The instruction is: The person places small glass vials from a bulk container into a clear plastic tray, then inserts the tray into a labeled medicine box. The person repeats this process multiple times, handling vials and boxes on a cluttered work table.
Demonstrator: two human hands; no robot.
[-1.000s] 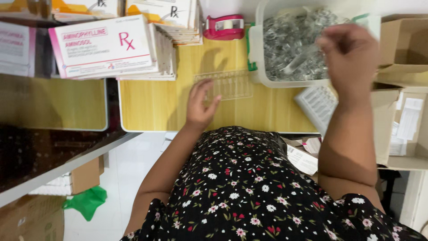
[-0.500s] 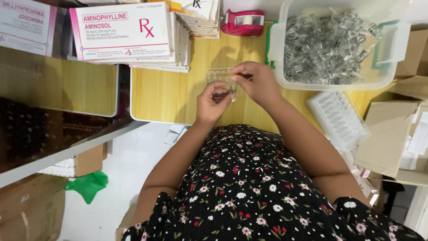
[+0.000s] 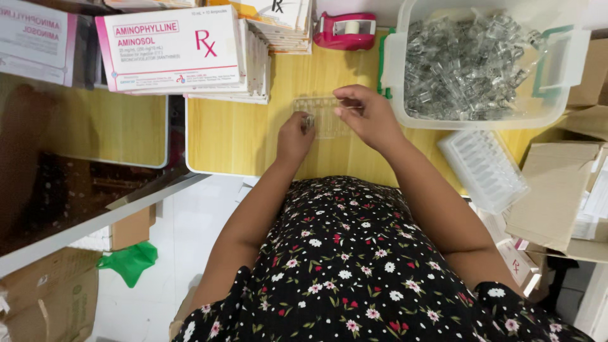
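At the yellow worktable (image 3: pixel 240 133), both my hands have closed in on the clear plastic ampoule tray (image 3: pixel 322 117) — a second ago my right was up at the bin and my left lay alone beside the tray.

To the far left, a stack of white-and-pink medicine cartons (image 3: pixel 171 54) lies flat. My left hand (image 3: pixel 294 136) pinches a small glass ampoule (image 3: pixel 309 120) at the tray's left edge; which way its tip points I cannot tell. The tray lies flat on the table, long axis running left to right.

My right hand (image 3: pixel 367 117) rests on the tray's right end, fingers curled, thumb and forefinger drawn narrow — whether they hold anything is hidden.

Behind it sits a pink tape dispenser (image 3: pixel 345 30). Farther right, a clear plastic bin (image 3: pixel 396 76) holds loose glass ampoules (image 3: pixel 465 63); a white ribbed tray (image 3: pixel 484 168) lies below it.
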